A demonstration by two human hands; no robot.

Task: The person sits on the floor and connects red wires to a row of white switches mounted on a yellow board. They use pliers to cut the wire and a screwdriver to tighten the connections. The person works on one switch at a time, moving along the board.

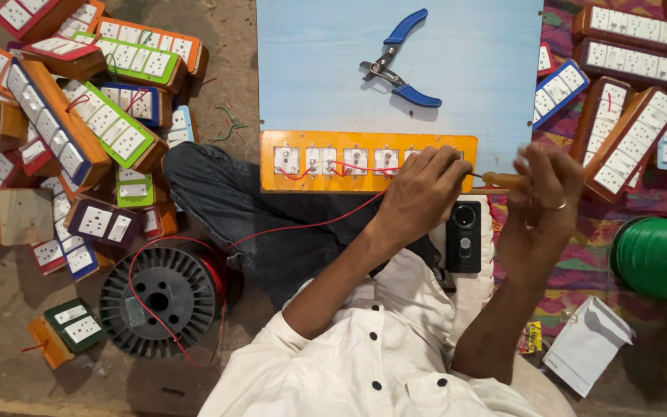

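Note:
An orange switch panel (pixel 295 181) lies face down across the near edge of a light blue board (pixel 318 69), its white switch backs linked by red wire (pixel 303 225). My left hand (pixel 422 193) rests on the panel's right part, fingers pinched at the wiring. My right hand (pixel 543 193) grips a screwdriver (pixel 501 180) by its orange-brown handle. The shaft points left toward the panel's right end, next to my left fingertips. The panel's right end is hidden under my left hand.
Blue-handled cutters (pixel 399 66) lie on the board. A black spool (pixel 156 297) feeding the red wire sits at lower left, a green spool (pixel 661 259) at right. Piles of wooden switchboards (pixel 79 116) flank both sides. A black device (pixel 464 235) and white packet (pixel 588 344) lie near my legs.

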